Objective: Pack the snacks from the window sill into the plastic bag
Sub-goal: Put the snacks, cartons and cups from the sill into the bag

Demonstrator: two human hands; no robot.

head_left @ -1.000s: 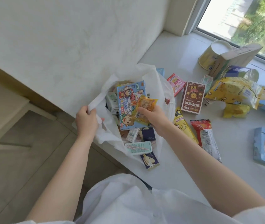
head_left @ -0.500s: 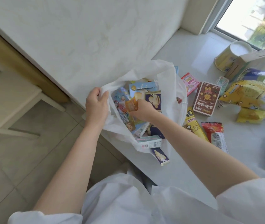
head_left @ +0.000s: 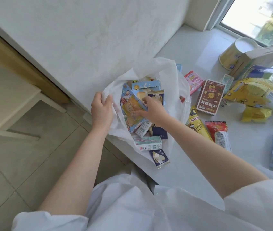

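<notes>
The left hand (head_left: pixel 101 112) grips the rim of the white plastic bag (head_left: pixel 170 70), which lies open on the pale window sill surface (head_left: pixel 190 164). Inside its mouth, the right hand (head_left: pixel 150 109) seems to pinch a small orange snack packet (head_left: pixel 131 108) among boxed snacks. More snacks, including a brown carton (head_left: pixel 209 96), lie beside the bag.

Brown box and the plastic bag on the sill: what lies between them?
In the head view, a pink packet lies between the brown box and the plastic bag, its left part behind the bag's edge.
</notes>
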